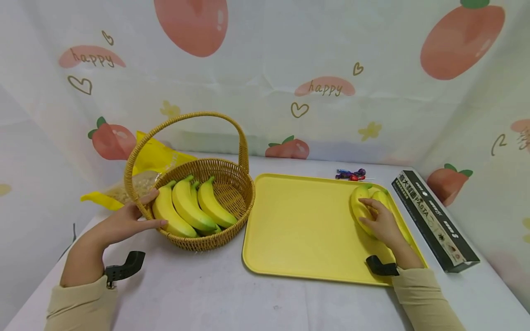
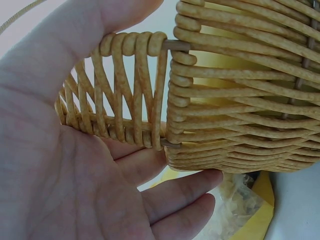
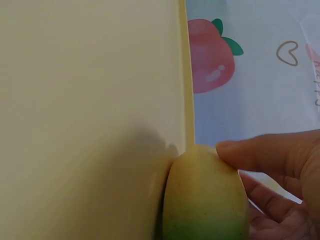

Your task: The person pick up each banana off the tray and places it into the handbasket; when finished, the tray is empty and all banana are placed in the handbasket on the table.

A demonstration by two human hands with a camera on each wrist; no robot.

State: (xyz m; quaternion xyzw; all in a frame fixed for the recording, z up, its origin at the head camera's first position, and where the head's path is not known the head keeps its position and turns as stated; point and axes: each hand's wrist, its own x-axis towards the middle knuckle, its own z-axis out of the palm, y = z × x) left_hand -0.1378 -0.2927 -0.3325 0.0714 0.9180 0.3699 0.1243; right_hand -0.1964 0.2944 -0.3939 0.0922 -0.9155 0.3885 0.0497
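Observation:
My left hand [image 1: 131, 219] grips the wicker basket [image 1: 225, 239] at its left side, where the handle [image 2: 120, 90] meets the rim; the handle passes between thumb and fingers. Several yellow bananas [image 1: 188, 204] with green tips lie in the basket. On the right, my right hand [image 1: 383, 224] holds a banana [image 1: 358, 202] at the right end of the yellow tray [image 1: 302, 225]. In the right wrist view, the thumb presses that banana's [image 3: 205, 195] side, with its green end toward the camera. A second banana [image 1: 381, 197] lies alongside, partly hidden by the hand.
A black pasta box [image 1: 434, 220] lies just right of the tray. Several wrapped lollipops [image 1: 351, 174] are behind the tray's far edge. A yellow and clear bag of pasta [image 1: 155, 158] sits behind the basket. A printed cloth [image 1: 256, 69] hangs at the back.

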